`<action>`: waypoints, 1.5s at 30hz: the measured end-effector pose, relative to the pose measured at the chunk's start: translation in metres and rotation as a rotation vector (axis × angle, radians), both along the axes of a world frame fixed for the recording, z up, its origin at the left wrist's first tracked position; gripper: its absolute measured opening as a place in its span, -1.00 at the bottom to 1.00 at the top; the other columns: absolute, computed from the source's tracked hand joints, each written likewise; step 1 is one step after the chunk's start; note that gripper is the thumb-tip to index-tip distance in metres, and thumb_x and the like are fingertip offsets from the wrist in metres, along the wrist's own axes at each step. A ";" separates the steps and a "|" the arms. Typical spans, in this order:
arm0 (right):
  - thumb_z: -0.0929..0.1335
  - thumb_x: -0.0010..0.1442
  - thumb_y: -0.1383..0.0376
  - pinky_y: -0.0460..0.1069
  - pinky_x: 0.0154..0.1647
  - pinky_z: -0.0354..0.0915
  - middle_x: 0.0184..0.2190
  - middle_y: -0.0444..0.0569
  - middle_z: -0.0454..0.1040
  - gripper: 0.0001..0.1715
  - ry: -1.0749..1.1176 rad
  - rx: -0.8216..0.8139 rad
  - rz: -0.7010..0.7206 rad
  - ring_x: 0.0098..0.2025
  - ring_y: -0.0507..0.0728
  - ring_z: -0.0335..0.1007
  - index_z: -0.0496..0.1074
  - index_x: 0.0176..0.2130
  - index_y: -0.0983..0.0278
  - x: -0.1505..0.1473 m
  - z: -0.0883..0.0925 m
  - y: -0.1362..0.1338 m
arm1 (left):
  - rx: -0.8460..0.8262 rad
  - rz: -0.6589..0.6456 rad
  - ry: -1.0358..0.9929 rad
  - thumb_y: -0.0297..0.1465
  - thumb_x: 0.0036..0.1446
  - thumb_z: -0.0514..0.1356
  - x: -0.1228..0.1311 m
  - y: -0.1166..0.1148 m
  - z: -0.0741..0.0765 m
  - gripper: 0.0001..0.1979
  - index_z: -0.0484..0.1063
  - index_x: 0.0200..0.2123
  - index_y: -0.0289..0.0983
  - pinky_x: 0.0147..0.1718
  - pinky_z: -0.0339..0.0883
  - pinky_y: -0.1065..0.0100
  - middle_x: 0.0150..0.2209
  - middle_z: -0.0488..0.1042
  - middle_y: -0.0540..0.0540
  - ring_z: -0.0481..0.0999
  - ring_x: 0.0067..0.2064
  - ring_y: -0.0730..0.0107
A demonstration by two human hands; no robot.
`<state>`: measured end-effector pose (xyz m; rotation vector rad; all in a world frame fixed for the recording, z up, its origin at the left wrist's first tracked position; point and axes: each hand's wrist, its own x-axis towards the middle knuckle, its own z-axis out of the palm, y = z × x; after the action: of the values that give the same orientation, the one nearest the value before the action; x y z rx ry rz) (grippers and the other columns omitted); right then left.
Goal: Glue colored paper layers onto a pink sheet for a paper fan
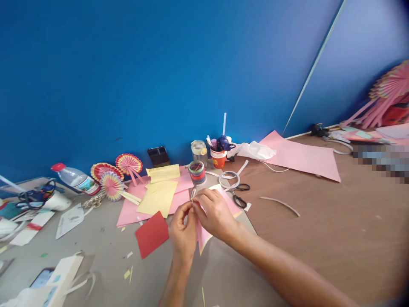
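My left hand (pixel 182 228) and my right hand (pixel 214 212) meet fingertip to fingertip, both pinched closed. A small pale piece (pixel 193 193) shows just beyond the fingertips; what exactly the fingers grip is hidden. Beneath my hands lies a pink paper with yellow edges (pixel 204 239), partly covered by them. To the left of my left hand is a red paper square (pixel 152 234). Yellow paper sheets (pixel 159 198) rest on larger pink sheets (pixel 126 213) behind it. Black-handled scissors (pixel 239 200) and a roll of tape (pixel 229 180) lie beyond my right hand.
Along the blue wall stand folded paper fans (pixel 111 186), a bottle with a red cap (pixel 76 179), a phone (pixel 159 156), a jar of coloured thread (pixel 196 172) and a red cup of pens (pixel 218 158). A pink sheet (pixel 302 158) and a curved strip (pixel 281 205) lie right.
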<state>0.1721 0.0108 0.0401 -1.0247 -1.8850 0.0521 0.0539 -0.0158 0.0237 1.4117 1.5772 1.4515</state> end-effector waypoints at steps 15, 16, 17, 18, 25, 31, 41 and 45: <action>0.20 0.20 0.47 0.00 -0.33 0.14 -0.40 0.01 0.39 -0.80 -0.093 0.008 0.001 -0.36 0.11 0.27 0.35 -0.37 0.28 0.001 -0.002 0.001 | -0.037 0.033 -0.040 -0.25 0.09 0.19 0.000 0.001 -0.001 -0.78 0.53 -0.27 -0.24 -0.25 0.41 0.38 -0.30 0.59 -0.07 0.55 -0.27 0.33; 0.20 0.20 0.47 0.00 -0.33 0.14 -0.40 0.01 0.39 -0.80 -0.091 0.007 -0.004 -0.36 0.11 0.26 0.35 -0.38 0.28 0.001 -0.002 0.001 | -0.041 0.032 -0.042 -0.25 0.09 0.19 0.000 0.001 0.000 -0.78 0.53 -0.28 -0.24 -0.25 0.41 0.38 -0.31 0.59 -0.07 0.55 -0.27 0.33; 0.20 0.21 0.46 0.00 -0.34 0.14 -0.40 0.01 0.40 -0.80 -0.087 0.006 -0.005 -0.37 0.11 0.27 0.34 -0.38 0.28 0.001 -0.002 0.001 | -0.045 0.033 -0.046 -0.24 0.08 0.19 -0.001 0.001 0.000 -0.77 0.53 -0.28 -0.24 -0.26 0.41 0.38 -0.31 0.59 -0.07 0.55 -0.28 0.33; 0.20 0.21 0.45 0.00 -0.34 0.14 -0.40 0.01 0.40 -0.81 -0.078 0.006 -0.004 -0.37 0.11 0.27 0.34 -0.38 0.28 0.001 -0.002 0.001 | -0.050 0.035 -0.052 -0.24 0.08 0.19 -0.001 0.001 0.000 -0.77 0.53 -0.28 -0.25 -0.26 0.41 0.38 -0.31 0.59 -0.07 0.55 -0.28 0.33; 0.20 0.23 0.44 0.01 -0.32 0.16 -0.40 0.00 0.42 -0.80 -0.026 0.022 0.007 -0.35 0.10 0.33 0.35 -0.38 0.28 0.000 0.001 -0.001 | -0.068 0.034 -0.062 -0.24 0.07 0.20 0.001 0.000 0.005 -0.76 0.53 -0.28 -0.25 -0.28 0.42 0.37 -0.31 0.59 -0.08 0.55 -0.28 0.32; 0.19 0.23 0.45 0.02 -0.33 0.15 -0.42 -0.02 0.43 -0.78 -0.039 0.044 -0.002 -0.37 0.10 0.30 0.34 -0.38 0.27 0.000 0.001 0.000 | -0.068 0.032 -0.026 -0.25 0.08 0.19 0.001 -0.002 0.006 -0.79 0.54 -0.29 -0.23 -0.28 0.40 0.40 -0.33 0.59 -0.06 0.54 -0.28 0.34; 0.22 0.16 0.48 0.04 -0.25 0.20 -0.32 0.02 0.47 -0.81 0.022 -0.007 0.019 -0.23 0.15 0.37 0.37 -0.29 0.28 0.008 0.003 0.003 | -0.036 0.042 -0.100 -0.26 0.05 0.22 -0.003 0.002 0.005 -0.80 0.50 -0.31 -0.26 -0.27 0.38 0.40 -0.35 0.56 -0.05 0.52 -0.29 0.35; 0.31 0.12 0.41 0.17 -0.06 0.24 -0.10 0.15 0.44 -0.65 0.047 -0.064 -0.002 -0.02 0.28 0.31 0.37 -0.06 0.29 0.031 0.011 0.016 | -0.021 0.032 -0.235 -0.25 0.04 0.22 -0.011 0.006 0.006 -0.79 0.44 -0.33 -0.27 -0.36 0.32 0.45 -0.41 0.48 0.00 0.45 -0.36 0.43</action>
<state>0.2031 0.0264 0.0510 -1.0596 -1.8500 0.1353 0.0428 -0.0099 0.0297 1.1618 1.4676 1.5529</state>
